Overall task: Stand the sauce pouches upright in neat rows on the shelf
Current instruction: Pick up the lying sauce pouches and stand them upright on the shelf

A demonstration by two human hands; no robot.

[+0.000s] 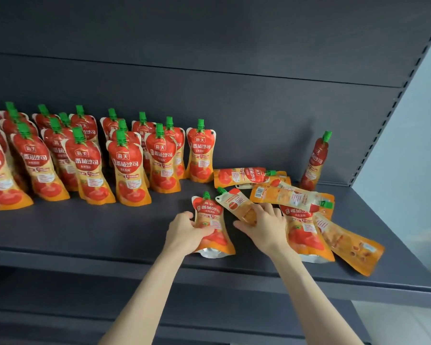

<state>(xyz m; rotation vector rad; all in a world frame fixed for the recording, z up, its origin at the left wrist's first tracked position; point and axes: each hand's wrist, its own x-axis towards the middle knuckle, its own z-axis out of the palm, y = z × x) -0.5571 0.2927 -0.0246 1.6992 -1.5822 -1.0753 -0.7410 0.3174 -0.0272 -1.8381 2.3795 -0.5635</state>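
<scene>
Your left hand (184, 229) is curled round the left edge of a red-and-orange foil sauce pouch with a green spout cap (210, 220), thumb across its front. The pouch lies label-up near the front lip of the dark grey metal shelf (110, 227), cap toward twelve o'clock. Just at its three o'clock, your right hand (264, 225) has its fingers closed over the lower half of a second pouch (237, 201), back side up, cap tilted toward eleven o'clock. Neither is standing yet.

Judging by the layout, you're well over halfway. The standing rows (90, 165) fill the shelf from nine to eleven o'clock of your hands, labels forward and fairly even, though some lean. One lone upright pouch (315, 161) stands at two o'clock, turned nearly edge-on, near the back panel (234, 70) and well apart from the rows; it probably needs bringing into line. Left to do are the two you hold and the loose heap of flat pouches (296, 197) from one to four o'clock of your right hand, overlapping one another, some face-down.

The rows run off the left edge, so their full extent is cut off, and the back rows show little more than caps behind the front ones. The heap overlaps too much for a sure count, and your right hand covers part of it. Whether the lone pouch leans on the panel, I can't tell.
</scene>
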